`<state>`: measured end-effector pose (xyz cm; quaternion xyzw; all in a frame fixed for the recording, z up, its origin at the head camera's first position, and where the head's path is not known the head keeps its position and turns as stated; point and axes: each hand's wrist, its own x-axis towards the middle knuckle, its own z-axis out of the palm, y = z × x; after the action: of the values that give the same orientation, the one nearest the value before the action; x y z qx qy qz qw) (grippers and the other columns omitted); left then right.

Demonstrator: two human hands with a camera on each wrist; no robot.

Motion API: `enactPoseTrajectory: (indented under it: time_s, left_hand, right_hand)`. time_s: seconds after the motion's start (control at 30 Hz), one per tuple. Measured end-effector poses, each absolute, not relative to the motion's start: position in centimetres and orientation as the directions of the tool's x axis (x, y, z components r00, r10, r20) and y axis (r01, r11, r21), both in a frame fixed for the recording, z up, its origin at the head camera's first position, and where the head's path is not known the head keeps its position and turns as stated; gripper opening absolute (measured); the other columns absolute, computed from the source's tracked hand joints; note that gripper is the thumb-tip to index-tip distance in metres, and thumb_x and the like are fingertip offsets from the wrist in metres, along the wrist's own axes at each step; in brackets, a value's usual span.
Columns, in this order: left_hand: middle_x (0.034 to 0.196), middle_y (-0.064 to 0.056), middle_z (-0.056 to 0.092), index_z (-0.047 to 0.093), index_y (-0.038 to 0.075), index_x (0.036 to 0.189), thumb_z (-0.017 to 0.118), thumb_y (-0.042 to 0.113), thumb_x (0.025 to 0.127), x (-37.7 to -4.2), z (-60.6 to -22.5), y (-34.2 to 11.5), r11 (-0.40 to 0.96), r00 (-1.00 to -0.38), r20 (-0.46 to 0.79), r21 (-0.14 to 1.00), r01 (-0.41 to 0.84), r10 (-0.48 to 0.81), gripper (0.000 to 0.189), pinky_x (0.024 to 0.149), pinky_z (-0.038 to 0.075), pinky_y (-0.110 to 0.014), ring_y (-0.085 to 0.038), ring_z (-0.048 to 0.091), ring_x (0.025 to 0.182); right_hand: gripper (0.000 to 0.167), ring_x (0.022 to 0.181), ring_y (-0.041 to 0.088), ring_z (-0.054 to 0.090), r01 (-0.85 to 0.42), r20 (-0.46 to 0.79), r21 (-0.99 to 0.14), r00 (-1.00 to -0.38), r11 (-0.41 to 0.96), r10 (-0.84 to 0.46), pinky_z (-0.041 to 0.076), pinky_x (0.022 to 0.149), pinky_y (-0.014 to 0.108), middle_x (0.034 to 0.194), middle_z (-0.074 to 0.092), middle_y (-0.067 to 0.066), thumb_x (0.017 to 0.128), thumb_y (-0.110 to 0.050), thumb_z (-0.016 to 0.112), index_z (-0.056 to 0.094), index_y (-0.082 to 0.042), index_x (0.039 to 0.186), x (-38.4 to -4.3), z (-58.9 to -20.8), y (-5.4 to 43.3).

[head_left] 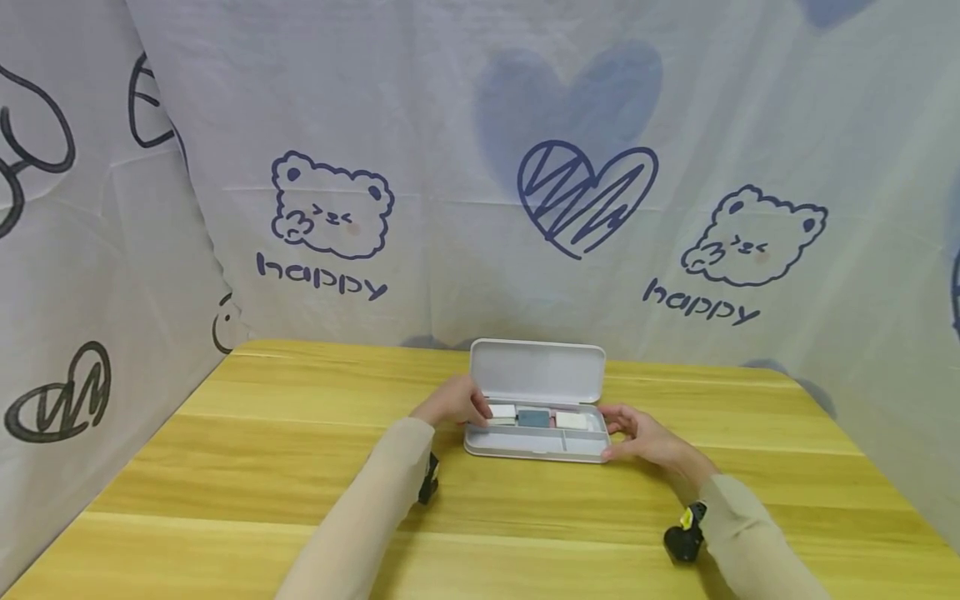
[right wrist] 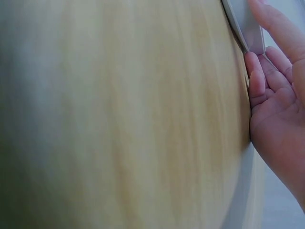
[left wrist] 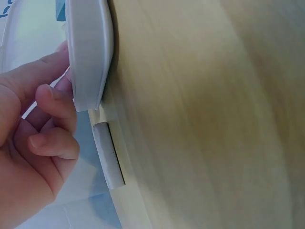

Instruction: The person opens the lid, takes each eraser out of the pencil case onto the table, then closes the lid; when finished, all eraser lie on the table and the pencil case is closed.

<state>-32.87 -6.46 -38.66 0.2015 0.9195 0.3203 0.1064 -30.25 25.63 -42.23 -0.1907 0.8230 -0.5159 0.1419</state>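
A white pencil case (head_left: 513, 454) lies on the table with its lid (head_left: 537, 371) raised at the back. Its rear compartment holds a white block (head_left: 501, 412), a blue-grey block (head_left: 534, 418) and another white block (head_left: 572, 420), like erasers. My left hand (head_left: 452, 402) reaches over the case's left end, fingertips at the left white block; the case wall hides them in the left wrist view, so whether they pinch it is unclear. The right hand (head_left: 645, 437) holds the right end, thumb at the front corner and fingers farther back. Two front compartments appear bare.
A whitish block (left wrist: 108, 155) lies on the table beyond the case's left end in the left wrist view. The yellow wood-grain table (head_left: 495, 517) runs back to a printed cloth (head_left: 435, 167). Another cloth (head_left: 112, 292) hangs at the left.
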Motion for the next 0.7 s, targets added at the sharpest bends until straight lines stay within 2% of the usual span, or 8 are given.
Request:
enactPoseTrajectory:
  time_s: [0.1, 0.37, 0.7]
  left_hand:
    - [0.071, -0.003, 0.064, 0.071, 0.001, 0.08, 0.073, 0.003, 0.071, -32.8, -38.73, -6.42, 0.697, -0.902, -0.077, 0.664, 0.27, 0.424, 0.009, 0.049, 0.04, -0.019, -0.01, 0.048, 0.057]
    - [0.065, -0.001, 0.062, 0.07, 0.001, 0.074, 0.074, 0.002, 0.07, -32.63, -38.7, -6.08, 0.711, -0.909, -0.073, 0.65, 0.269, 0.411, 0.006, 0.045, 0.037, -0.018, -0.008, 0.044, 0.049]
    - [0.057, -0.002, 0.057, 0.067, 0.0, 0.07, 0.072, -0.002, 0.071, -32.57, -38.51, -5.82, 0.695, -0.904, -0.076, 0.667, 0.268, 0.421, 0.005, 0.044, 0.044, -0.022, -0.01, 0.043, 0.041]
  right_hand:
    - [0.069, 0.099, 0.029, 0.042, -0.173, -0.035, -0.901, -0.885, 0.398, -0.464, 0.037, 0.07, 0.024, 0.119, 0.047, 0.024, 0.075, -0.008, 0.072, 0.033, 0.011, 0.129, -30.22, -42.22, 25.61]
    - [0.07, 0.1, 0.029, 0.042, -0.17, -0.041, -0.893, -0.891, 0.416, -0.452, 0.036, 0.072, 0.025, 0.118, 0.048, 0.023, 0.074, -0.009, 0.072, 0.033, 0.01, 0.129, -30.33, -42.34, 25.58]
    - [0.07, 0.099, 0.029, 0.043, -0.175, -0.042, -0.89, -0.888, 0.421, -0.459, 0.037, 0.071, 0.025, 0.119, 0.047, 0.023, 0.075, -0.011, 0.072, 0.033, 0.011, 0.129, -30.31, -42.27, 25.63]
